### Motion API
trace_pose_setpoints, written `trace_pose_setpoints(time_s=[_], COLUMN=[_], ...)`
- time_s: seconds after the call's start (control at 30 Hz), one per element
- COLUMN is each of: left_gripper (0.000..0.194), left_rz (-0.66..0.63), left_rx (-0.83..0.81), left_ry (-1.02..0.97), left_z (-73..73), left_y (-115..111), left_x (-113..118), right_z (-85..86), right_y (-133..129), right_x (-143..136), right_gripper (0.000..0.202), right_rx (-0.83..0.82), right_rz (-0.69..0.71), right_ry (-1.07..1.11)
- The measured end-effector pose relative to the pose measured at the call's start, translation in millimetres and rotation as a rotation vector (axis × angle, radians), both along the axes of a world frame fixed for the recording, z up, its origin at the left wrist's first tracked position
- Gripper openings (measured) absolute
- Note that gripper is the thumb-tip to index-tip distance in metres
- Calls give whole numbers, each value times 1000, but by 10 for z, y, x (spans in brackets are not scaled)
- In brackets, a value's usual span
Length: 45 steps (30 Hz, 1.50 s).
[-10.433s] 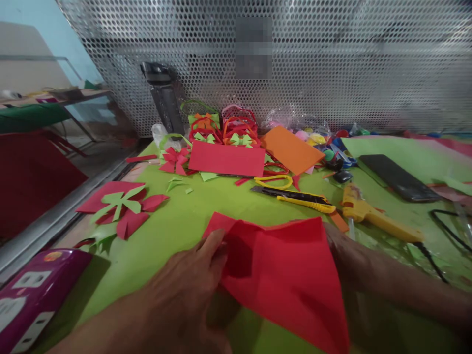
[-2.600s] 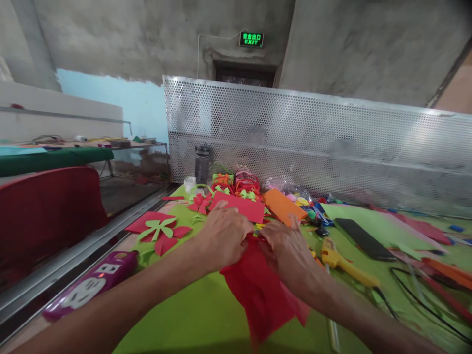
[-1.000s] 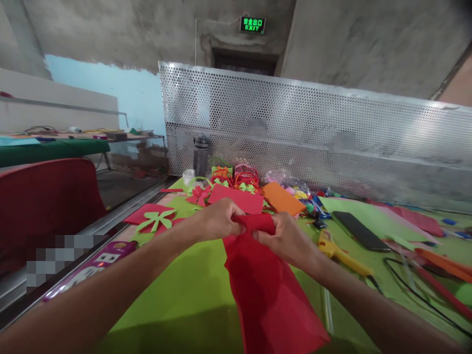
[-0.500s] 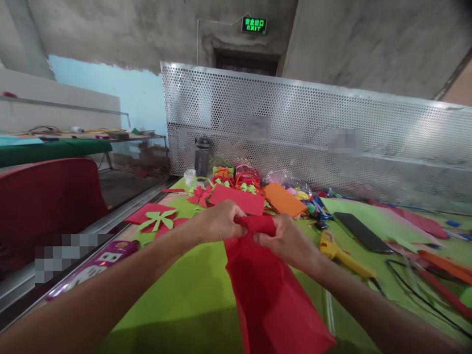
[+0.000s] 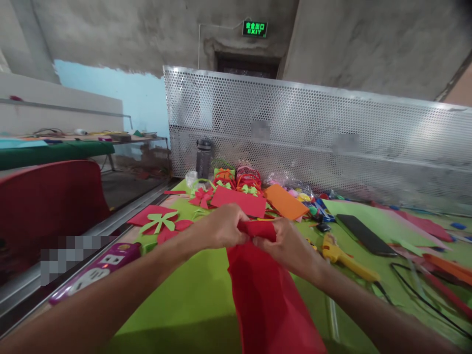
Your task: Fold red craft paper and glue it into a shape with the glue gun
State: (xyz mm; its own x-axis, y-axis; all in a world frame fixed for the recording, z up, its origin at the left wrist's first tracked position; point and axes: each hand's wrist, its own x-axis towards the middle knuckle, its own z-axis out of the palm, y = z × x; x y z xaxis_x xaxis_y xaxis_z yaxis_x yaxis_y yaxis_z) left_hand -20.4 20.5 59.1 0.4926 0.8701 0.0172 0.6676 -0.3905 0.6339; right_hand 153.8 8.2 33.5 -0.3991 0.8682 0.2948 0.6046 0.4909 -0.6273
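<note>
Both hands (image 5: 254,236) pinching red paper's (image 5: 269,295) far edge, bare green mat (image 5: 184,290) leftward

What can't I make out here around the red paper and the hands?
Head view only:
- Far edge of the red paper: wrapped inside the left hand and right hand.
- Its near end: cut by the bottom edge.
- Glue gun nozzle: behind the right hand.
</note>
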Motion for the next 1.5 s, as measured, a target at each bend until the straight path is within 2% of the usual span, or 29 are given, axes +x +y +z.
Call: trace_pose_setpoints(time_s=[0.1, 0.27, 0.53, 0.77, 0.9, 0.97, 1.03, 1.1, 1.17, 1.3, 1.4, 1.5], left_gripper=[8, 7, 13, 9, 11, 21, 44, 66, 78, 84, 81, 46], left_rz=[6, -19, -23, -36, -65, -55, -13, 89, 207, 383, 364, 285], left_rx=[39, 42, -8, -49, -88, -93, -80, -83, -109, -257, -339, -370], left_ry=[-6, -10, 14, 58, 46, 0, -67, -196, -342, -497, -509, -557], left_z=[13, 31, 32, 19, -29, -34, -16, 8, 5, -150, -329, -466], left_y=[-29, -25, 13, 82, 124, 135, 134, 115, 75, -57, -145, -165], left_x=[29, 28, 12, -77, -96, -84, -82, -109, -161, -244, -227, -199], right_z=[22, 87, 39, 26, -9, -28, -50, -74, -95, -129, -173, -226], right_y=[-27, -59, -12, 115, 160, 179, 200, 220, 233, 227, 209, 197], right_x=[-5, -5, 9, 179, 210, 205, 199, 195, 191, 165, 137, 139], right_gripper=[16, 14, 11, 11, 23, 26, 23, 18, 18, 26, 26, 29], right_rx=[55, 57, -4, -216, -220, -232, -258, -291, -300, -245, -203, -197], right_rz=[5, -18, 1, 231, 243, 235, 246, 265, 254, 190, 156, 113], right_ry=[-21, -64, -64, -191, -238, -225, -215, -204, -193, -174, -173, -194])
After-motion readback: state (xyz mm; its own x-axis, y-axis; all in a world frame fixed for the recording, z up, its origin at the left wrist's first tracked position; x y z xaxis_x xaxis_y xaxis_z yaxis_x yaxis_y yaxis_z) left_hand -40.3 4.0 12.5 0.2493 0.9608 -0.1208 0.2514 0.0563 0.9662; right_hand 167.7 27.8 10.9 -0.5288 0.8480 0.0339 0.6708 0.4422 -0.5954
